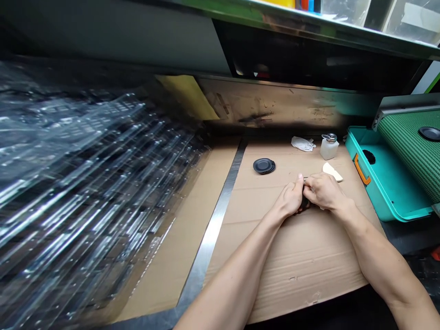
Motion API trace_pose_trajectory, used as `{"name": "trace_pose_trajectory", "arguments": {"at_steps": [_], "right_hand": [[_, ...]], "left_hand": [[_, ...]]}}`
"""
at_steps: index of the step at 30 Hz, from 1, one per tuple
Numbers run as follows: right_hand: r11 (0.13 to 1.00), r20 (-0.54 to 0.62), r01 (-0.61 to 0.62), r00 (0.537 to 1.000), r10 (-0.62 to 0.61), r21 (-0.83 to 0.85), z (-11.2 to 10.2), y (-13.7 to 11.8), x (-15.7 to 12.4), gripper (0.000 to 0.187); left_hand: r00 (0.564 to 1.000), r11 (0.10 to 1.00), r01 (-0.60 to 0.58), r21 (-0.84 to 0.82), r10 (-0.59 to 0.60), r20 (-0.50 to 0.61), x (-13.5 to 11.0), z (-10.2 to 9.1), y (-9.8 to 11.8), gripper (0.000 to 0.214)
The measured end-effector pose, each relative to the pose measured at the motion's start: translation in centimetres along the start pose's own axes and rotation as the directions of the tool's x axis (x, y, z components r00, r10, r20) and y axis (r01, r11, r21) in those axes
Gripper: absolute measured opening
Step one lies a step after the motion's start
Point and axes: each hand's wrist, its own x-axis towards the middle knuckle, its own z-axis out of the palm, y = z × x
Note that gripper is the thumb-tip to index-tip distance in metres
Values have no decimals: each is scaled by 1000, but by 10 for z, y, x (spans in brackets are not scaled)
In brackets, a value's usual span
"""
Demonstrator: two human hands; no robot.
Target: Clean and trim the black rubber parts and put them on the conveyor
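Note:
Over the cardboard sheet, my left hand is closed around a small black part, which is mostly hidden by the fingers. My right hand presses close against it, fingers pinched. A thin metallic sliver shows between the two hands near the fingertips, too small to name. To the left of my hands lie black round discs, one overlapping another. Just beyond my right hand rests a cream-coloured half-round pad.
Clear plastic trays are piled at left beside a metal strip. A white pump bottle and crumpled white cloth stand at the back. A teal bin sits at right, under a green conveyor belt carrying a black disc.

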Motion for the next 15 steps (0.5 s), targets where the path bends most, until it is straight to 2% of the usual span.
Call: {"name": "trace_pose_trajectory", "arguments": {"at_steps": [5,11,15], "right_hand": [[999,39,-33,999,32,9,-3,-2,0,19],[1000,10,-16,1000,16,17,-4,0,-1,25],[998,52,-45,998,42,49,-4,2,-2,21]], "left_hand": [[1000,1000,10,-3,-10,-9,-1,1,0,85],[999,999,-48,-17,48,10,-1,0,-1,84],[1000,1000,-4,4,4,2,-1,1,-2,83]]}}
